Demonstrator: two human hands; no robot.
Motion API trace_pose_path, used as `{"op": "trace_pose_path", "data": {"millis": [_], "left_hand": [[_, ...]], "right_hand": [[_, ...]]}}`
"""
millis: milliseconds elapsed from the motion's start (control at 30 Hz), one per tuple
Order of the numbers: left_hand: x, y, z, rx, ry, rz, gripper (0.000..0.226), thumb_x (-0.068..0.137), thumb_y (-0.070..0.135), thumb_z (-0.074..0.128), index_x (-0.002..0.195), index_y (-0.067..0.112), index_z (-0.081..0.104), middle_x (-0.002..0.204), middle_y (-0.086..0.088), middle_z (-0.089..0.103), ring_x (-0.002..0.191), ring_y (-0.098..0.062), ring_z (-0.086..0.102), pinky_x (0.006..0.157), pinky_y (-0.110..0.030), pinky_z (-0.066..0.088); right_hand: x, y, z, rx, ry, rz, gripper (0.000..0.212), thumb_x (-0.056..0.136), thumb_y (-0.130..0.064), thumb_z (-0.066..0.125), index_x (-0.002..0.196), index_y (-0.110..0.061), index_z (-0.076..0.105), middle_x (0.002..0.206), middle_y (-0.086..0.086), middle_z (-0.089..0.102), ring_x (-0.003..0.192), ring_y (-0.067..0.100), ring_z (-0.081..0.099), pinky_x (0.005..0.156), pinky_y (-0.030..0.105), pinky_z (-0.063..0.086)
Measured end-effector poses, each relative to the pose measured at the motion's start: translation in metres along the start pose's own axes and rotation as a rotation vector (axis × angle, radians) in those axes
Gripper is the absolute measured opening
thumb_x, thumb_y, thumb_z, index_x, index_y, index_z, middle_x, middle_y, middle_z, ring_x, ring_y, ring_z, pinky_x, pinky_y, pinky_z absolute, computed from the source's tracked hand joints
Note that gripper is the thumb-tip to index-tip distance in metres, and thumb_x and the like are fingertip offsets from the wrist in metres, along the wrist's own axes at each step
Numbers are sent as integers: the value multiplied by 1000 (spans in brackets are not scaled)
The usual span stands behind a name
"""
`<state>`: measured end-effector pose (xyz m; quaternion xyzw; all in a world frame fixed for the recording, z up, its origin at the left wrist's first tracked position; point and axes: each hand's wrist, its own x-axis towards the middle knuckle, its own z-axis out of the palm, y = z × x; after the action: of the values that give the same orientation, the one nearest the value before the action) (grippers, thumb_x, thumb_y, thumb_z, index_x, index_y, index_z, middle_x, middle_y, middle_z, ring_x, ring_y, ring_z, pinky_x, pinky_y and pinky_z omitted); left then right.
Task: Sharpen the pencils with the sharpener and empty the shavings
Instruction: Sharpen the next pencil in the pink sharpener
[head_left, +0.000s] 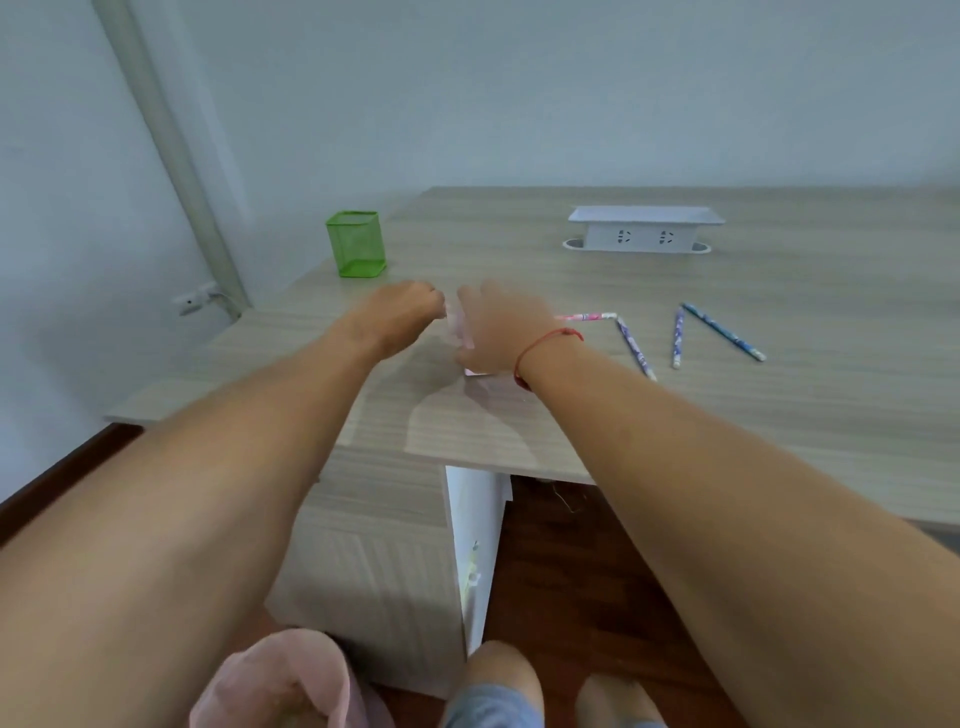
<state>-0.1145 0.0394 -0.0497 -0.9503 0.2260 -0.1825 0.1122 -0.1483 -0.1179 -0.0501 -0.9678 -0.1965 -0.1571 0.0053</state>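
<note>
A pale pink sharpener (460, 332) stands on the wooden desk (675, 405), mostly hidden between my two hands. My right hand (501, 332), with a red string at the wrist, wraps around its right side. My left hand (402, 317) is closed at its left side, on something I cannot make out. A pink patterned pencil (587, 316) lies just right of my right hand, its left end hidden behind the hand. Three more pencils lie further right: a purple one (635, 348), a blue-white one (678, 338) and a blue one (724, 332).
A green mesh pencil cup (357, 243) stands at the desk's far left. A white socket box (644, 228) sits at the back. Below the desk edge are a drawer cabinet (384, 571), a pink bag-lined bin (291, 680) and my knees.
</note>
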Motion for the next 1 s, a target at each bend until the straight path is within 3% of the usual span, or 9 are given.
{"op": "trace_pose_path", "data": {"millis": [167,367,500,633,767,900,1000], "left_hand": [[-9,2,-6,-104,124,-57,17,97,6,41,99,0,57,101,-22,61,96,-38,59,72,-42,44],[-26,3,-19,-77,201,49,20,99,9,38,101,0,56,98,-22,59,94,-39,58,75,-47,48],[-42,15,-20,-53,185,89,17,96,4,43,102,-2,57,98,-24,60,92,-40,58,72,-45,43],[-59,29,-10,-168,166,104,13,93,3,48,95,-7,56,88,-28,59,78,-42,59,63,-45,43],[-65,34,-9,-292,100,-21,25,99,13,41,97,-7,55,94,-28,58,83,-40,56,70,-44,39],[-53,24,-12,-315,15,3,29,100,19,39,91,-3,56,90,-24,60,83,-40,57,71,-42,40],[-53,33,-5,-254,-19,4,29,100,20,39,102,0,59,99,-21,63,91,-37,59,76,-41,42]], "right_hand": [[-3,-1,0,-28,-2,-11,53,85,-37,57,131,-16,41,132,8,46,118,31,54,89,39,44],[0,-4,-1,-28,-32,21,57,86,-37,57,135,-15,38,134,9,43,121,32,53,92,40,44],[0,-6,-2,3,-55,47,55,86,-36,58,133,-15,39,134,10,43,120,32,53,92,39,43],[1,-5,-3,0,-67,45,57,87,-40,59,133,-14,39,135,11,42,120,33,53,93,40,43],[3,-3,-4,-23,-67,17,59,88,-44,57,135,-13,38,137,11,42,120,33,52,92,40,44],[10,-1,0,-30,-94,31,58,88,-45,57,134,-14,39,136,10,42,119,33,53,92,39,44],[7,2,-2,-26,-95,38,59,87,-44,57,134,-14,38,136,11,42,118,34,53,92,40,44]]}}
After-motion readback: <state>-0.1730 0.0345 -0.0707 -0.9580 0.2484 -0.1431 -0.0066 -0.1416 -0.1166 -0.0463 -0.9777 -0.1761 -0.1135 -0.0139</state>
